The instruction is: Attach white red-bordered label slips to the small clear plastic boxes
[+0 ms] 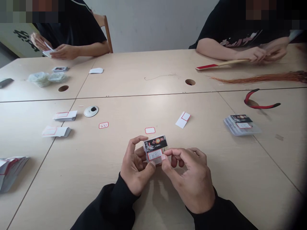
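Head view: pale wood-laminate worktop (203, 179) in several panels with dark seams, below a plain off-white wall (153, 25). Near the worktop's front edge, between both hands, a small glossy clear plastic packet with a black printed card and red-bordered white label (155, 149). Fingers narrow, pinching the packet's sides: left hand (136, 167) at one side, right hand (189, 179) at the other. Just ahead, a flat red-bordered white label (150, 130). Farther right, a white rectangular card (183, 119) and a stack of clear plastic packets (241, 125). Toward the left edge, stacked white cards (65, 115). Smooth open laminate around both hands. Along the far edge, a co-worker's hands (261, 54) around a slim wooden strip with a red end (220, 64).
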Demonstrator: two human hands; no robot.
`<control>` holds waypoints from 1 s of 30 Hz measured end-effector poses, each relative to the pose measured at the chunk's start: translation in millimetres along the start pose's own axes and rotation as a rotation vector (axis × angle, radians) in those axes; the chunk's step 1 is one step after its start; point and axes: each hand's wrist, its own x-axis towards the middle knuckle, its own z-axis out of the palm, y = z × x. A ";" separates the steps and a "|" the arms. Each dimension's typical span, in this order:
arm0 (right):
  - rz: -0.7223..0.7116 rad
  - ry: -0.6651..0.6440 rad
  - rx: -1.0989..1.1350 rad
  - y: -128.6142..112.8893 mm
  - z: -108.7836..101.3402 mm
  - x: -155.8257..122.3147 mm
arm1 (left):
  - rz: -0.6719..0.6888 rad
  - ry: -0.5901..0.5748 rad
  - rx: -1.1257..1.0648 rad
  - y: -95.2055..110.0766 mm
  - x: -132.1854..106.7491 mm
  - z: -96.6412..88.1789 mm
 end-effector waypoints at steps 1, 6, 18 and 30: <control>0.013 -0.004 0.003 0.3 0.6 -0.6 | 0.003 -0.001 -0.002 -0.2 -0.2 0.5; 0.051 -0.007 0.022 0.2 3.0 -1.8 | 0.010 -0.019 -0.014 -1.0 0.0 0.1; 0.028 -0.027 0.008 -3.1 0.1 0.7 | -0.020 -0.040 -0.004 0.5 0.7 -2.5; 0.067 0.049 -0.006 -1.6 -0.2 1.5 | -0.011 -0.047 0.022 0.1 1.6 -4.8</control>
